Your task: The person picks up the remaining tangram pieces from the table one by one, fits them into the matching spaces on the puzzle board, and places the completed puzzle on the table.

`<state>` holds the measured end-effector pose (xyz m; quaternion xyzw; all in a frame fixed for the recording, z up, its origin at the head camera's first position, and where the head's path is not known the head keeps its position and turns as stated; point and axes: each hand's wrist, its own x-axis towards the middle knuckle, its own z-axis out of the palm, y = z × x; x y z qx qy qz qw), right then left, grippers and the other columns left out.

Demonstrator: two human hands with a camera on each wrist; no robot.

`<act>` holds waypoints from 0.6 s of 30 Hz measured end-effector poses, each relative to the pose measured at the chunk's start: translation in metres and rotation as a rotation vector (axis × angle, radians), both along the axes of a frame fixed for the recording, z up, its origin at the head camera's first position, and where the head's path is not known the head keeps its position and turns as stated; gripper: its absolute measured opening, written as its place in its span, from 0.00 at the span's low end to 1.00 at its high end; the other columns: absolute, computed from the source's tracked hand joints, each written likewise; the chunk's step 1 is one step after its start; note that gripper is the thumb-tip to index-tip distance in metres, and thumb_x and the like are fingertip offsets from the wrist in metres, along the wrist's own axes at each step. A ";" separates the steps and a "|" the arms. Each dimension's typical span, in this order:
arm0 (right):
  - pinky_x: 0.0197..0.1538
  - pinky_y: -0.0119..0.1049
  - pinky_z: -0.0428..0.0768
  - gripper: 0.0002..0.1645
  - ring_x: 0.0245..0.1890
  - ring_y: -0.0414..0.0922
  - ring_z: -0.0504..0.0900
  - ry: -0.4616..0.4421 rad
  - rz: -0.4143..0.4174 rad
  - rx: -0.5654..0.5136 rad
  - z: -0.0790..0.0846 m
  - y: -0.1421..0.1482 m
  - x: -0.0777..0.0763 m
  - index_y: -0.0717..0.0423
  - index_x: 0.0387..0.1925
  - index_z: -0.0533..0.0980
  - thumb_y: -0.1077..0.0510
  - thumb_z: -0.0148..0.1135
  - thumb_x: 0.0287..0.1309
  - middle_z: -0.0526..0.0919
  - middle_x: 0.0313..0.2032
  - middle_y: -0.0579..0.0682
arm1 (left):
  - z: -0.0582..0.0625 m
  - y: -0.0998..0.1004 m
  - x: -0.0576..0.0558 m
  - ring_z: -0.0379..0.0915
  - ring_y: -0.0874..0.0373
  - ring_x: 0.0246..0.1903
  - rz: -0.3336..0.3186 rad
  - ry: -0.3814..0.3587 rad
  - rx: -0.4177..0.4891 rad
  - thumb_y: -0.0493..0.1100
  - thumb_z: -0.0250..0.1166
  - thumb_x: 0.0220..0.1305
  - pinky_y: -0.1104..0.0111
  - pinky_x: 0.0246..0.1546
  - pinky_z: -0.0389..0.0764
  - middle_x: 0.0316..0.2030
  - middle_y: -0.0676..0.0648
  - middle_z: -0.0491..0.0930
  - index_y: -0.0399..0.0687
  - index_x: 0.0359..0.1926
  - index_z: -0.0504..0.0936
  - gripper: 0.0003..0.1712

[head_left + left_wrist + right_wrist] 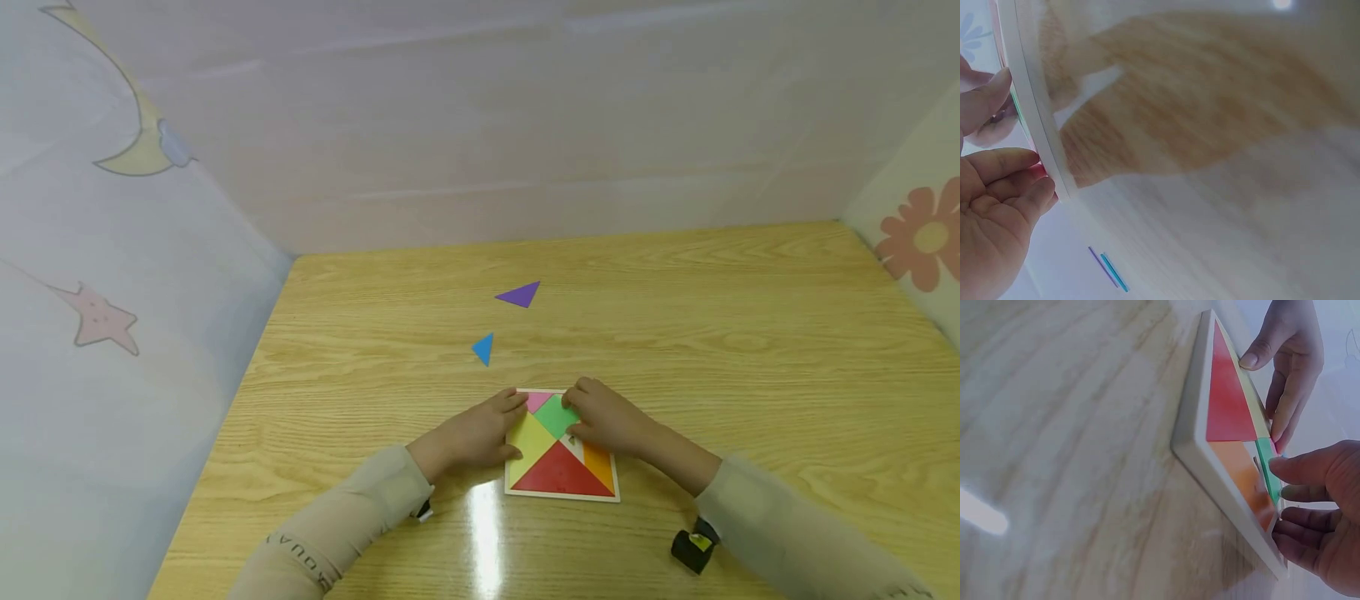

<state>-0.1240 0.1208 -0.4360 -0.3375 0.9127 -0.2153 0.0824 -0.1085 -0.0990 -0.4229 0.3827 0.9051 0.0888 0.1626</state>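
Note:
A square tangram board (562, 497) with a pale rim lies in front of me. In it are a red triangle (561, 472), a yellow triangle (527, 442), an orange piece (598, 468), a pink piece (537, 401) and a green square (557, 415). Thumb and fingers of my right hand (611, 418) pinch the green square at its sides. Across the board's left edge rests my left hand (480, 432), its fingertips on the pink piece and its thumb on the yellow triangle. A bare patch with a small dark mark shows beside the orange piece.
Beyond the board, a blue triangle (483, 348) and a purple triangle (519, 295) lie loose on the wooden table (375, 333). Printed cloth walls stand at the back and both sides. Each wrist carries a small black device.

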 end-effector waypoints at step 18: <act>0.48 0.45 0.70 0.23 0.46 0.52 0.65 -0.007 0.025 -0.026 0.002 0.015 0.030 0.63 0.41 0.72 0.57 0.66 0.41 0.68 0.43 0.56 | 0.001 0.000 -0.001 0.41 0.51 0.62 0.003 -0.019 -0.011 0.51 0.58 0.55 0.70 0.59 0.49 0.62 0.43 0.51 0.33 0.60 0.57 0.38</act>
